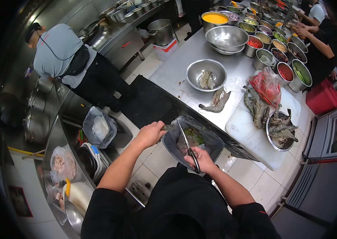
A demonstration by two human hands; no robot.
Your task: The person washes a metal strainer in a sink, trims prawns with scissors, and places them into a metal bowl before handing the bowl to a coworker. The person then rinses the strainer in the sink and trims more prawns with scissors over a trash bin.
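Over a bin lined with a dark bag [215, 145], my left hand [151, 134] is closed round a grey shrimp [167, 127]. My right hand [201, 160] grips the black handles of scissors [192, 154], whose blades point up near the shrimp. Green and pale scraps lie inside the bin. On the steel table [168, 75], a metal bowl [191, 81] holds a few peeled-looking shrimp, and more shrimp [217, 101] lie beside it. Whole shrimp [257, 106] rest on the white cutting board [240, 129], next to a red plastic bag [264, 87] and a heaped bowl of shrimp [282, 129].
A person in a grey shirt [60, 49] bends over at the left. Another lined bin [100, 127] stands nearer on that side. Several ingredient containers [264, 59] fill the table's far right, with people's arms [321, 42] beyond them. A stockpot [161, 32] stands behind.
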